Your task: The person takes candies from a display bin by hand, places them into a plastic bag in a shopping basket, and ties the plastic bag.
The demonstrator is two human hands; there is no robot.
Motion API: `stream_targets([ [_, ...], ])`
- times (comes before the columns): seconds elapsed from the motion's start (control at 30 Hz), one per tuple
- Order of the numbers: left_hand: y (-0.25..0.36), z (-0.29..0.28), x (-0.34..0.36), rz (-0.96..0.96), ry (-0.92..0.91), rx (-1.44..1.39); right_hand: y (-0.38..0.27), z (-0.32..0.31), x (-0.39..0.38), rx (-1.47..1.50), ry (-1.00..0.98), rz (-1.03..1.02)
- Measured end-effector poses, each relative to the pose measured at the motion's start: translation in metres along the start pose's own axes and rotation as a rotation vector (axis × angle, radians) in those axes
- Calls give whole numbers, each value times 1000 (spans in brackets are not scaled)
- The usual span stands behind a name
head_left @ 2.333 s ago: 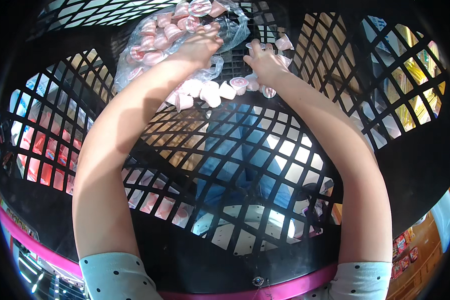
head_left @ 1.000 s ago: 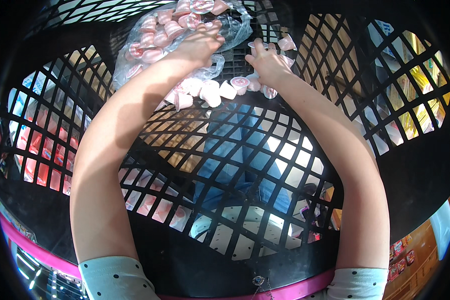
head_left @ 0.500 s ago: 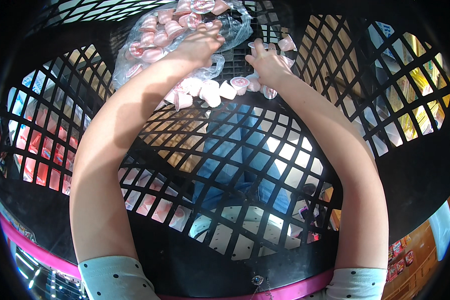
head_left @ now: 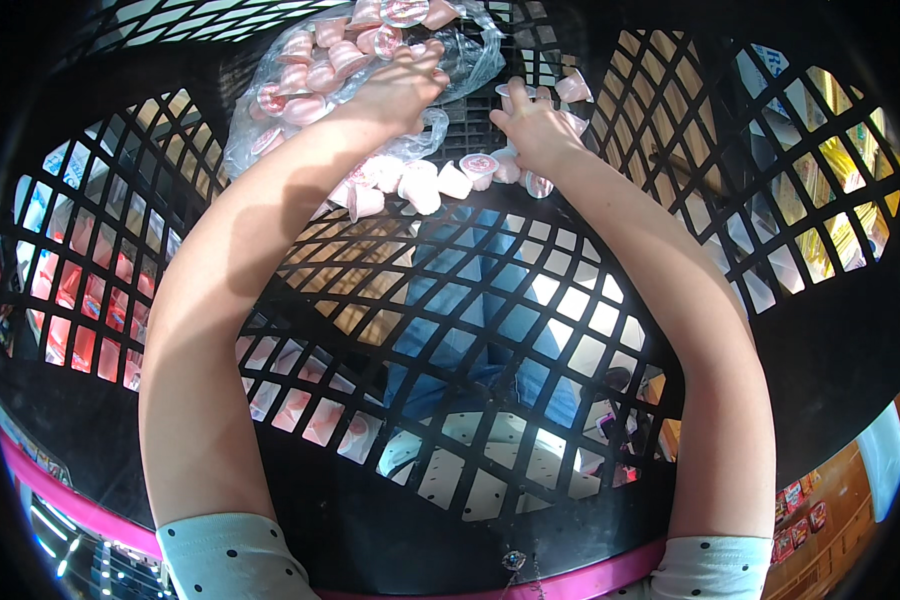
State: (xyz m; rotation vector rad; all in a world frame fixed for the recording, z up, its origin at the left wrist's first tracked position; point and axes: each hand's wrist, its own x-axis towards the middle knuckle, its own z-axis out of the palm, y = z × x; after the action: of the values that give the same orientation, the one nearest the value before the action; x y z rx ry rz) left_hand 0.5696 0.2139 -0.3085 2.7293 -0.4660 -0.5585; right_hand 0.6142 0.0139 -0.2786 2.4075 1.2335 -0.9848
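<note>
My left hand [head_left: 406,85] is on a clear plastic bag [head_left: 470,50] at the top middle, its fingers curled over small pink cups [head_left: 348,58]; what exactly they grip is hidden. My right hand [head_left: 530,115] is to its right, fingers bent round a small cup with a clear rim [head_left: 518,90], thumb pointing left. A pink cup [head_left: 572,86] lies just beyond it, and loose cups [head_left: 453,180] form a rough row between and below my hands, one showing a printed pink lid [head_left: 478,168].
A black mesh basket [head_left: 450,340] surrounds my hands, with a pink edge [head_left: 80,505] nearest me. Through it show my jeans [head_left: 460,300], wooden surfaces [head_left: 650,100], red-pink goods [head_left: 80,310] on the left and yellow packs [head_left: 840,160] on the right. Small red packages [head_left: 800,520] sit at lower right.
The view has shifted very slightly since the earliest frame. My hands and the cups look unchanged in their places, with no visible movement over the last second.
</note>
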Motion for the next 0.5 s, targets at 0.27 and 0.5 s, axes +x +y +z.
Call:
stream_targets([
  [0.27, -2, 4, 3, 36, 17, 16, 4, 12, 3, 8, 59, -23],
  [0.5, 7, -17, 7, -59, -218, 64, 5, 0, 0, 64, 61, -41],
])
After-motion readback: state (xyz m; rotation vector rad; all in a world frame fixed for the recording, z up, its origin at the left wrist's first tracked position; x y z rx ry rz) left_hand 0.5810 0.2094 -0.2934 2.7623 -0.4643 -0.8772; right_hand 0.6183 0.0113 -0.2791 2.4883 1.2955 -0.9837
